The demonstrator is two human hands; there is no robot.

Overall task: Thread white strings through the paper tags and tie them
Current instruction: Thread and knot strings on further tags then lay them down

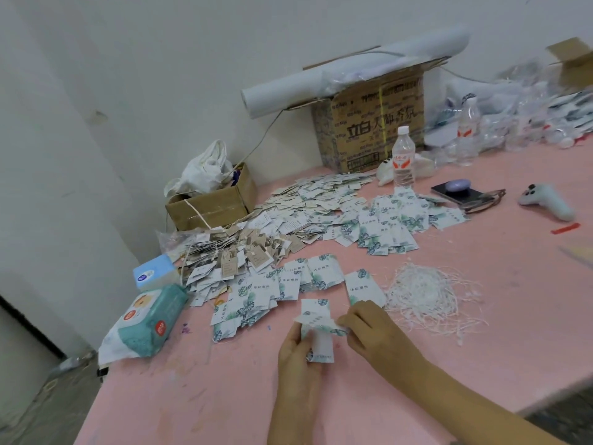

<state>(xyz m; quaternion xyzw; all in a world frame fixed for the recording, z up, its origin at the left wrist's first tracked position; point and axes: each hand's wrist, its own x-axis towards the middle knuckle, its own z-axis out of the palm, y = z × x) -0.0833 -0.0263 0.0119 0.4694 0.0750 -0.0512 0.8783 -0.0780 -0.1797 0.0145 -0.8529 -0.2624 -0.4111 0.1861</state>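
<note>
Over the table point(481, 332) | my left fingers point(301, 336) and right fingers point(350, 320) both pinch a tag point(316, 311) | risk: tugging tears it.

Soft, even, fairly bright light covers the pink surface point(481, 316) with only faint shadows; print on the near paper tags point(365, 289) looks slightly soft, far-right clutter point(529, 123) smears, and wide-angle distortion leans the wall point(96, 91).
</note>
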